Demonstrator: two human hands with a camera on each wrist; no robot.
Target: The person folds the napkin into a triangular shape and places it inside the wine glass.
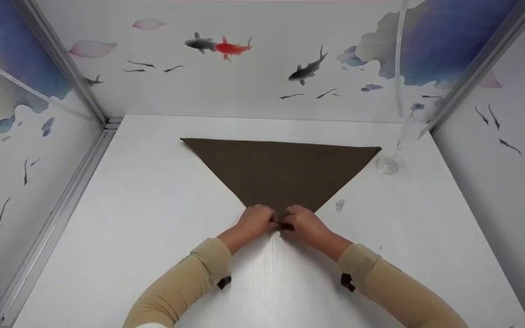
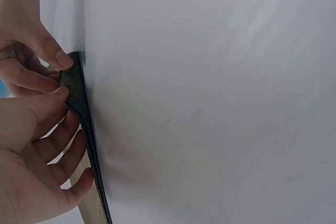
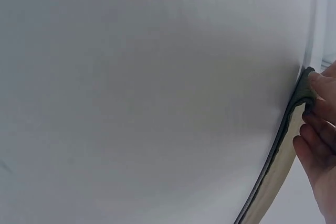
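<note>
Both hands meet at the near tip of the brown cloth, which lies as a triangle mid-tabletop, long edge away from the person! The left hand pinches the turned-up tip between thumb and fingers; the right hand pinches it just alongside. It looks like a fold or roll working from that point, and I'd say the trick is even pressure: thumbs level, the turn tight, its edge in line with that long far side. Let one thumb run ahead and it could skew! Light touch, too, or the whole cloth might slide, because the white tabletop looks smooth. Over on the right there's a grey smudge, and a clear stemmed glass beside the cloth's far right corner. Behind, a white wall sports a red fish, with metal strips at the corners.
</note>
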